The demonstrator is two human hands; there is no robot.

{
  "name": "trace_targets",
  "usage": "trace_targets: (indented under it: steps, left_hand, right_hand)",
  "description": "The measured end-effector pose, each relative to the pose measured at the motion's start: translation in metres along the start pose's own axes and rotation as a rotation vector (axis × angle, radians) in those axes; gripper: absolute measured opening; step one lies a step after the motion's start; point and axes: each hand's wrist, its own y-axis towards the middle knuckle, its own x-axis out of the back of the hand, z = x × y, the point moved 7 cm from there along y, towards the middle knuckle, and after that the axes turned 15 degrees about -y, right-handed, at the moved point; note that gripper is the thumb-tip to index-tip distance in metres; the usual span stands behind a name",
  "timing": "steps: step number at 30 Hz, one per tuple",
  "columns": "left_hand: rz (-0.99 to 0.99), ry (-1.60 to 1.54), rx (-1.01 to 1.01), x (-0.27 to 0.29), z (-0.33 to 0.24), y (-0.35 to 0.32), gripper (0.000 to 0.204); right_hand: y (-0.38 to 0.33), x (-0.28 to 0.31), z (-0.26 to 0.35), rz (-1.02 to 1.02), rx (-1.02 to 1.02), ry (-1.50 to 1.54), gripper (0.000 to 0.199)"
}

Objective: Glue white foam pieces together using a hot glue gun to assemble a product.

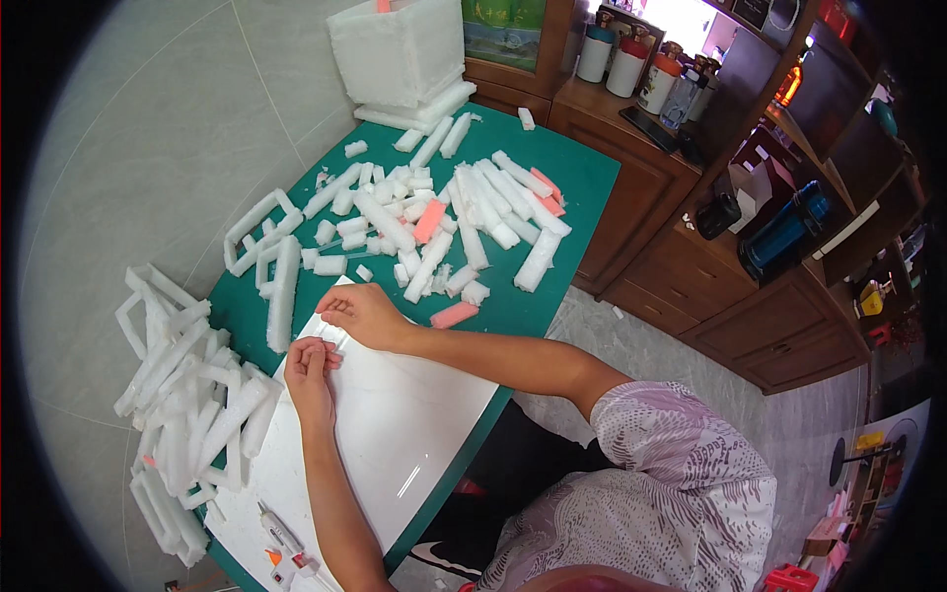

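Observation:
Over the far end of a white board [424, 434], my right hand [363, 316] is closed with its fingertips pinched together. Close beside it on the near side, my left hand [312, 373] has its fingers curled in, its thumb near the index finger. Between the two sets of fingertips there seems to be something small and pale; it blends with the white board and I cannot make it out. A long white foam bar [284, 293] lies just left of my hands. Beyond them is a pile of loose white foam pieces [385, 217], with a pink foam block [429, 221] among them.
The green table [592, 187] carries a stack of white foam frames [197, 395] at its left edge. A big white foam box [400, 59] stands at the far end. Near the lower edge lies a white tool with a narrow tip [281, 531]. Wooden cabinets [631, 197] stand at the right.

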Motion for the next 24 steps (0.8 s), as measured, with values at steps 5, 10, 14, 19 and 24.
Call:
trace_targets:
  steps: [5, 10, 14, 19, 24]
  left_hand:
    - [0.002, 0.005, -0.002, 0.0, 0.001, 0.001, 0.007]
    - [0.008, 0.0, 0.012, -0.003, 0.001, 0.002, 0.008]
    - [-0.002, -0.005, 0.013, 0.002, 0.002, 0.0, 0.008]
    - [0.016, -0.007, 0.015, 0.0, 0.003, 0.002, 0.008]
    - [0.015, -0.006, 0.013, 0.001, 0.003, 0.001, 0.008]
  right_hand:
    - [0.0, 0.005, 0.004, -0.039, 0.03, 0.018, 0.011]
    - [-0.002, 0.01, 0.015, -0.141, 0.252, -0.184, 0.013]
    - [-0.003, 0.007, 0.017, -0.037, 0.08, -0.107, 0.014]
    - [-0.004, 0.002, 0.009, 0.023, 0.001, 0.039, 0.016]
    - [-0.004, 0.0, 0.009, 0.042, -0.014, 0.051, 0.017]
